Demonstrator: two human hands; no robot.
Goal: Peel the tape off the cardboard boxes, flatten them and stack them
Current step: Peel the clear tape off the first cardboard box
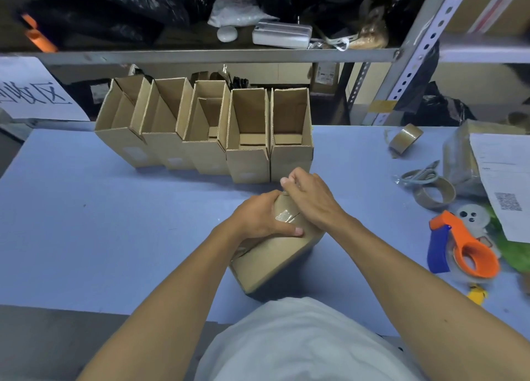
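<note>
A closed cardboard box lies tilted on the blue table in front of me, clear tape across its upper end. My left hand grips that end from the left, thumb pressed on the taped face. My right hand is over the far top edge of the box with its fingers curled there; what the fingertips pinch is hidden. Behind stand several open cardboard boxes in a row, tops open toward me.
An orange and blue tape dispenser, two brown tape rolls, scissors and a wrapped parcel with a paper label crowd the table's right side. A metal shelf with black bags runs behind the boxes.
</note>
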